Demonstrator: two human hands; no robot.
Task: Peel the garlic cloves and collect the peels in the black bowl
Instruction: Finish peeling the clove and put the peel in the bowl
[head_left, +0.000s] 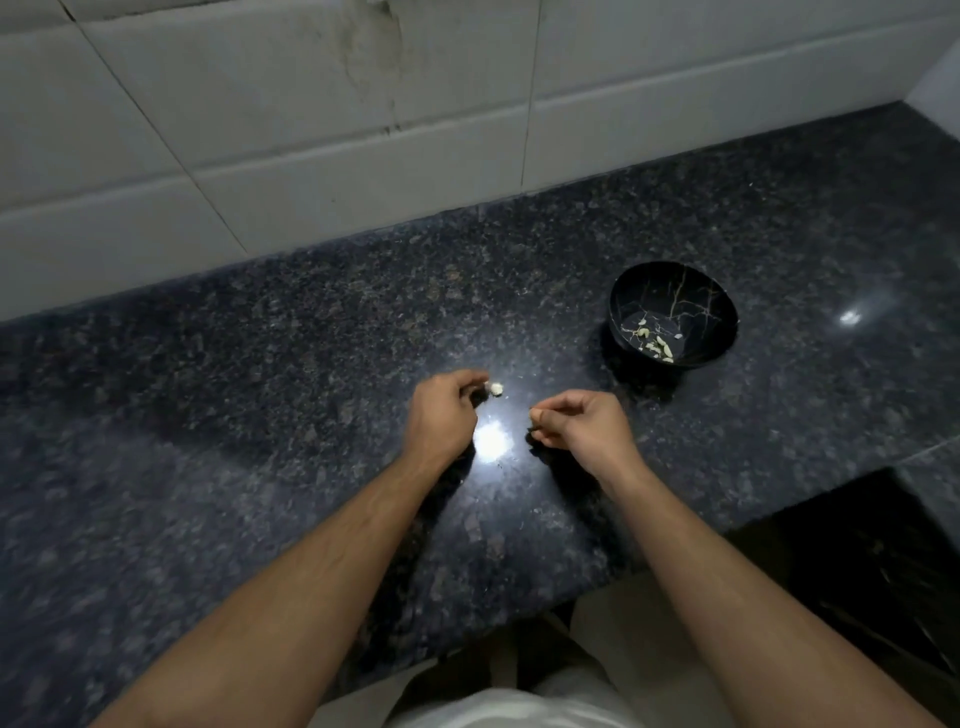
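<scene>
My left hand (445, 413) hovers over the dark granite counter (260, 415) and pinches a small pale garlic clove (495, 388) at its fingertips. A short gap to the right, my right hand (582, 421) has its fingers curled, with thumb and forefinger pinched on a tiny pale bit, likely a peel (535, 414). The black bowl (673, 291) with gold veining stands farther back to the right, apart from both hands. Several pale peel pieces (655, 343) lie in its bottom.
A white tiled wall (363, 130) runs along the back of the counter. The counter's front edge steps back at the right, where a dark opening (872, 561) lies below. A bright light reflection (492, 440) sits on the granite between my hands.
</scene>
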